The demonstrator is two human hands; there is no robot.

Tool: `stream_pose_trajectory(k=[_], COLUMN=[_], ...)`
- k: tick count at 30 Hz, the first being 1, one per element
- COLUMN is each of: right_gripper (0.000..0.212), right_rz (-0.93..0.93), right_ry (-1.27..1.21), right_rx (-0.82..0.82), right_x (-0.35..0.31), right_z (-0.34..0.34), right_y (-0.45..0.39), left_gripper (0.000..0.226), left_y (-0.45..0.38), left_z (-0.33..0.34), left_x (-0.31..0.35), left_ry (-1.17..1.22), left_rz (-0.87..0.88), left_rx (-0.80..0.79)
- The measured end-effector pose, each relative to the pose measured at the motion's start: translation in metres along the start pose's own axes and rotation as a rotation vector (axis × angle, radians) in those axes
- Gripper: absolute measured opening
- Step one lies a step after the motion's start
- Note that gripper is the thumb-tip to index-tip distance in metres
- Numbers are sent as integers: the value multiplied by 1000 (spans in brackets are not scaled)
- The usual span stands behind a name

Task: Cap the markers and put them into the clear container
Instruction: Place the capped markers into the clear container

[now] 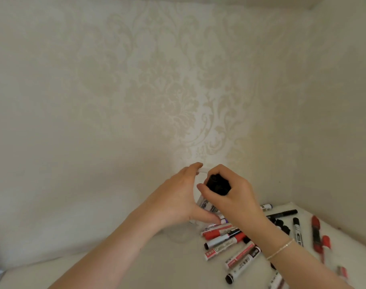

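We see the right hand (230, 192) gripping a black-capped marker (216, 185); at its nine o'clock, the left hand (178, 197) curls around the clear container (201, 173).

One head-worn wide-angle view, facing a papered wall corner more than the work below it.

The camera sits on the person's head and looks forward with only a slight downward tilt, so the patterned wall (161, 90) fills the upper two thirds of the picture and the white counter (157, 265) shows only as a strip along the bottom. Both forearms enter from the lower edge, and the left hand (178, 201) and right hand (232, 195) meet close to the lens, just below the middle. The scattered markers (230, 243) lie low and to the right, some cut off by the lower edge. The wide lens bends the wall corner on the right. There is no second view to share ground with.
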State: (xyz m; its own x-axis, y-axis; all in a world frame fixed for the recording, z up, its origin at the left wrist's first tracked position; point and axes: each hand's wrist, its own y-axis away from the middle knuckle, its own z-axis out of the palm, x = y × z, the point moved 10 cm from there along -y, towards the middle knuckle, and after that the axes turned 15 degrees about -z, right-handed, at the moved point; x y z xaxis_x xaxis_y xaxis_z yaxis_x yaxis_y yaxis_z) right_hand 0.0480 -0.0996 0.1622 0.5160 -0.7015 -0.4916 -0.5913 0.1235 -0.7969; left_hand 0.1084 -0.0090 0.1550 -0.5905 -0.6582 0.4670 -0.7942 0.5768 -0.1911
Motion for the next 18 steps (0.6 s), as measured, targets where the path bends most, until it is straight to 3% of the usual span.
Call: stream_pose_trajectory(k=[9, 18], right_gripper=[21, 25], right_rz=[-57, -5], right_ry=[182, 458], right_rx=[-312, -499], right_x=[1, 5], right_z=[-38, -47], right_y=[26, 14], left_gripper=[124, 118], left_y=[19, 22], left_z=[34, 31], left_x=[86, 106], left_ry=[-221, -176], left_rz=[171, 219], left_rx=[20, 74])
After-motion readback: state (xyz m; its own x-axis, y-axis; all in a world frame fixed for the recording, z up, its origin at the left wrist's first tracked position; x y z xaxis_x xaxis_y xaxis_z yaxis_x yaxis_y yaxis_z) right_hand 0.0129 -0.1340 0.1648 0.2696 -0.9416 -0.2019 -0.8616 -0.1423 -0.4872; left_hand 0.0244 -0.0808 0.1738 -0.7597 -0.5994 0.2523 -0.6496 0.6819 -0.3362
